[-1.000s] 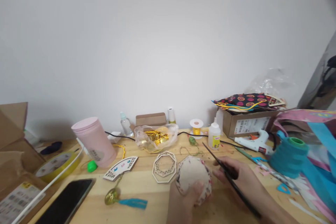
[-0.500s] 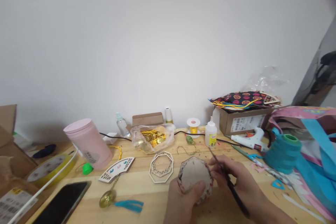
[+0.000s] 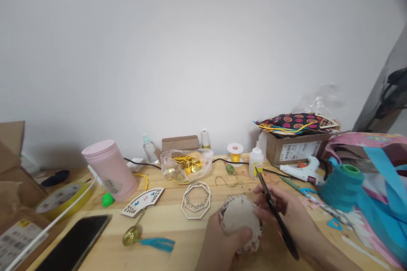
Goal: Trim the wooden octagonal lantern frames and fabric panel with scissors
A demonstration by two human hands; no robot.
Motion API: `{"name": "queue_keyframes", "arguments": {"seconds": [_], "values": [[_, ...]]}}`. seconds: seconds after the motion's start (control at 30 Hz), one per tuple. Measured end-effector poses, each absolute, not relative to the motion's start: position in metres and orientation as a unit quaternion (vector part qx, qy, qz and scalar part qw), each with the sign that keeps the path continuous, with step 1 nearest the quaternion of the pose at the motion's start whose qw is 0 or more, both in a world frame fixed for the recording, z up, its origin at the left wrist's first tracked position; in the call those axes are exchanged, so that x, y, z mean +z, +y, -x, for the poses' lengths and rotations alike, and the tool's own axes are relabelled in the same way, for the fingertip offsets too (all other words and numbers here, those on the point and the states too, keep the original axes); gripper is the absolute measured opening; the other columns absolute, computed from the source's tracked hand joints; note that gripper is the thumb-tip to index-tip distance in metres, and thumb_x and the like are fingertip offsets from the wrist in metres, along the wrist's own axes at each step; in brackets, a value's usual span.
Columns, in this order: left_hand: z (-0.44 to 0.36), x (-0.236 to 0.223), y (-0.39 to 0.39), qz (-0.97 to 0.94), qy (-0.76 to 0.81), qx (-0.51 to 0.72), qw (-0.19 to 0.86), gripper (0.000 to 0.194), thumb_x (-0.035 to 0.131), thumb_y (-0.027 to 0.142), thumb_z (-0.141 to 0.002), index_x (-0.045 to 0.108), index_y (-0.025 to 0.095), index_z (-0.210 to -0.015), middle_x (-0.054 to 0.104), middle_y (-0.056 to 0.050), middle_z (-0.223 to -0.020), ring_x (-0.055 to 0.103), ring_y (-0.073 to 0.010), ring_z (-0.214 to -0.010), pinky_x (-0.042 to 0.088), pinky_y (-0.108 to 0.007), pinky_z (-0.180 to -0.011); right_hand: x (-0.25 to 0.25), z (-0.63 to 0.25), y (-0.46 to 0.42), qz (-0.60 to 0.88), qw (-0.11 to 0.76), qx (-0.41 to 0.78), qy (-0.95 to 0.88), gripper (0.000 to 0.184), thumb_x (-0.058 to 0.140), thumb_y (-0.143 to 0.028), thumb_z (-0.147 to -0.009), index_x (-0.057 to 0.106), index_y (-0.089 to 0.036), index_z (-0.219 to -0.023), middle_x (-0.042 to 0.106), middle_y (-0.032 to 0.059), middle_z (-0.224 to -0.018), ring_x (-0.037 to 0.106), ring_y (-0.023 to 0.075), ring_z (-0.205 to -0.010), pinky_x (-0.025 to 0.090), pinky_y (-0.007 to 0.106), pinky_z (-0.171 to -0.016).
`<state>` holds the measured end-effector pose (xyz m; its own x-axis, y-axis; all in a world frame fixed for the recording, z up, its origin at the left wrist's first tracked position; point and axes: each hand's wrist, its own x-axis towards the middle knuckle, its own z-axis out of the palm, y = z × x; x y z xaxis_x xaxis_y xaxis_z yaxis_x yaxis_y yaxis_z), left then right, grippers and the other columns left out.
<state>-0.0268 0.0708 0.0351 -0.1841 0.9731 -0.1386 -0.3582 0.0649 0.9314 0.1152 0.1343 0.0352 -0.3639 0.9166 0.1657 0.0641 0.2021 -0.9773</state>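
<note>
One pale, roughly eight-sided disc (image 3: 238,216) with a patterned edge is showing its plain face at the lower middle of the view, over the near part of the wooden counter (image 3: 171,222); whether its underside is touching the wood cannot be told. The left hand (image 3: 222,237) is gripping it from the near side, the thumb pressing across the face while the other fingers are hiding behind. The right hand (image 3: 286,207) is clamping its fingers on a slim dark tool (image 3: 282,230), whose pointed tip is slanting up and away, and its fingertips are hovering at or touching the disc's right edge; the blur is hiding which. Just to the left, an octagonal wooden frame (image 3: 195,218) is lying flat, and beyond the disc a small green ball of thread (image 3: 230,169) is trailing a loose strand. A glue bottle (image 3: 255,163) is standing upright farther back, beside a spool of yellow cord (image 3: 235,152). Leftward, a fan-shaped piece (image 3: 143,201) is lying near a gold-coloured ornament (image 3: 130,236) with a blue tassel (image 3: 158,243); a dark phone (image 3: 74,241) and a pink cup (image 3: 111,171) are sitting farther out. On the right, a white glue gun (image 3: 303,172) is resting near a teal cone of thread (image 3: 341,188).
</note>
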Motion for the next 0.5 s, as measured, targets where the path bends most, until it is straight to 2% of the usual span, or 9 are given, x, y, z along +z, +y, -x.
{"name": "queue_keyframes", "arguments": {"seconds": [0.17, 0.37, 0.5], "values": [[0.027, 0.041, 0.07, -0.308, 0.509, 0.626, 0.504, 0.03, 0.075, 0.02, -0.047, 0.066, 0.009, -0.075, 0.071, -0.007, -0.067, 0.062, -0.0201, -0.061, 0.05, -0.027, -0.056, 0.029, -0.113, 0.132, 0.354, 0.403, 0.556, -0.635, 0.031, 0.065, -0.03, -0.064, 0.049, -0.019, -0.087, 0.051, -0.0063, -0.057, 0.052, 0.01, -0.053, 0.043, 0.022, -0.05], [0.029, 0.035, 0.072, -0.307, 0.525, 0.618, 0.499, 0.03, 0.073, 0.028, -0.052, 0.068, 0.009, -0.074, 0.069, -0.008, -0.063, 0.061, -0.0209, -0.062, 0.048, -0.026, -0.054, 0.026, -0.108, 0.13, 0.329, 0.41, 0.58, -0.623, 0.028, 0.063, -0.028, -0.063, 0.049, -0.019, -0.085, 0.053, -0.0054, -0.056, 0.054, 0.0112, -0.052, 0.045, 0.024, -0.051], [0.033, 0.029, 0.075, -0.276, 0.553, 0.624, 0.478, 0.029, 0.071, 0.029, -0.056, 0.065, 0.008, -0.076, 0.069, -0.008, -0.066, 0.061, -0.0203, -0.062, 0.048, -0.027, -0.055, 0.026, -0.112, 0.133, 0.364, 0.417, 0.515, -0.655, 0.022, 0.057, -0.028, -0.068, 0.05, -0.018, -0.087, 0.058, -0.0018, -0.062, 0.057, 0.0142, -0.057, 0.046, 0.026, -0.054]]}}
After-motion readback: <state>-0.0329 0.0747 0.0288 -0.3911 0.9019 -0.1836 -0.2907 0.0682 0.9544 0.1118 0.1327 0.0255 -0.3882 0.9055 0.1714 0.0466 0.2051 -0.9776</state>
